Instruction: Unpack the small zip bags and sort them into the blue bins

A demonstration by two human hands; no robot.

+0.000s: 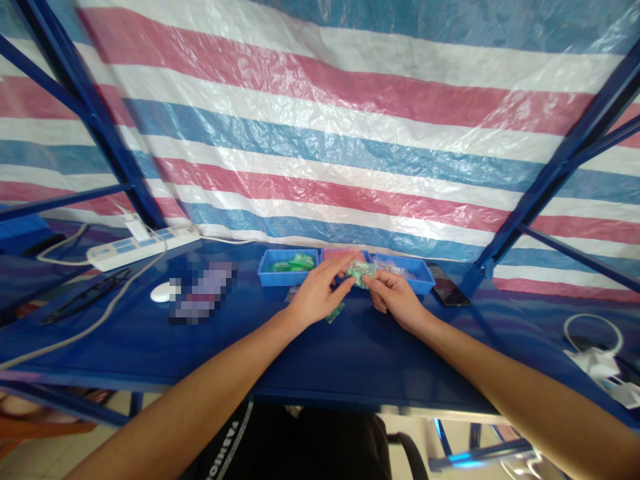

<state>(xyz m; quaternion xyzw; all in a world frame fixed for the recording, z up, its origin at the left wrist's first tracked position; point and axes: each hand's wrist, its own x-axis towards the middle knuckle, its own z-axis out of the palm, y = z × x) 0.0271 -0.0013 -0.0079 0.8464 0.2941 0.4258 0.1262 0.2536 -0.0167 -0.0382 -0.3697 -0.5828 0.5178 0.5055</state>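
Between my two hands is a small clear plastic packet (pixel 361 271) with green on it, held just above the table before the blue bins. My left hand (pixel 323 287) grips its left side with thumb and fingers. On the right side, my right hand (pixel 395 293) pinches it between thumb and forefinger, the other fingers curled. Another small green packet (pixel 335 313) lies on the table below my left hand. The left blue bin (pixel 287 281) holds green packets. Pinkish packets (pixel 343 255) show in the middle bin, and clear ones in the right bin (pixel 423 283), partly behind my right hand.
A dark phone (pixel 449 285) lies right of the bins. Toward the left are a blurred-out item (pixel 203 293), a white round object (pixel 164 292), a white power strip (pixel 143 247) with cables, and dark glasses (pixel 87 297). A white charger (pixel 600 363) with a coiled cable sits far right.
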